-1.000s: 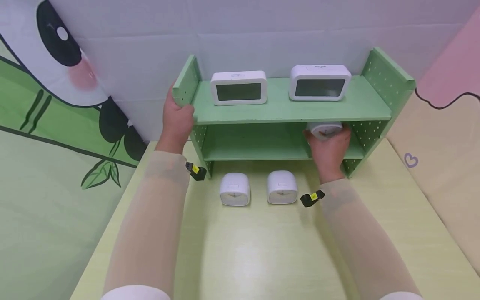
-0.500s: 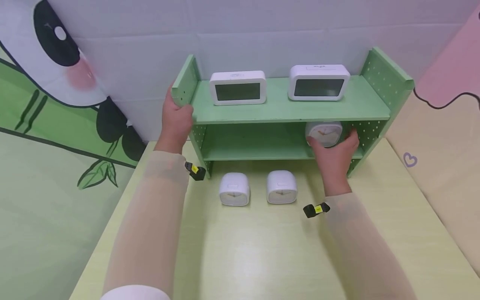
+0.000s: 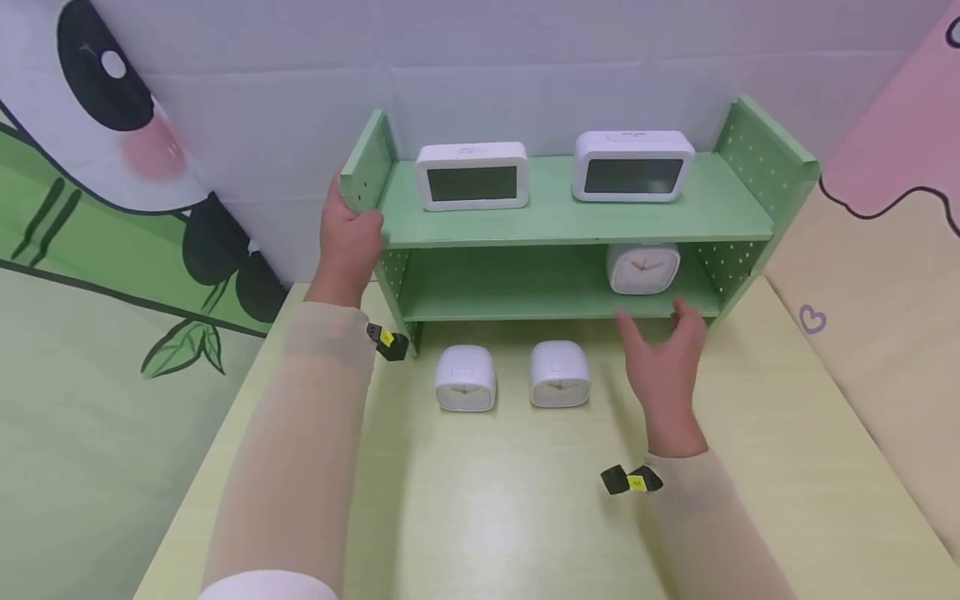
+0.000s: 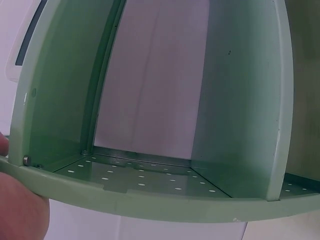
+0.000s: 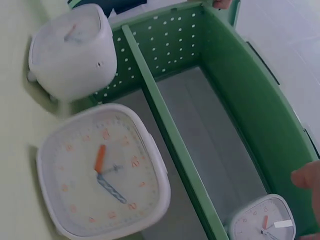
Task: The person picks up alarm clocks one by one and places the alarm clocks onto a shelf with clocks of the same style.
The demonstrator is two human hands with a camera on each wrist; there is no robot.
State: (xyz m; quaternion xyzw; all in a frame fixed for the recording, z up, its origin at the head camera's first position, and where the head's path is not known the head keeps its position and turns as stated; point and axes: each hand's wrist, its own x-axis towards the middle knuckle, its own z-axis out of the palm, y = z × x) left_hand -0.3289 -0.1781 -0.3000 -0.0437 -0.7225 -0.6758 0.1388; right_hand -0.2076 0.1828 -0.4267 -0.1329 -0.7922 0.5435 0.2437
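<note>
Pale lilac backdrop (image 3: 525, 92) behind a light wooden table (image 3: 480, 550).

Head view: green two-tier shelf (image 3: 480, 229), long axis 9 to 3 o'clock, front toward 6. Left hand (image 3: 348, 250) grips its left side panel; thumb in front, other fingers partly hidden. Right hand (image 3: 666, 375) spread, thumb and fingers parted, just short of the shelf. At its 11 o'clock, white analog alarm clock (image 3: 642, 268) upright on the lower tier toward the right end, dial toward 6. Left digital clock (image 3: 474, 177) and right digital clock (image 3: 633, 167) on the upper tier, long axes roughly 9 to 3, screens toward 6. Two further analog clocks (image 3: 465, 379) (image 3: 560, 375) on the table, dials toward 6.

Left wrist view: perforated side panel across the bottom; hand against it at 8 o'clock, finger positions mostly out of frame.

Right wrist view: shelf long axis 11 to 5 o'clock; shelved clock at 5, fingers beside it at 4; table clocks at 10 and 8.
</note>
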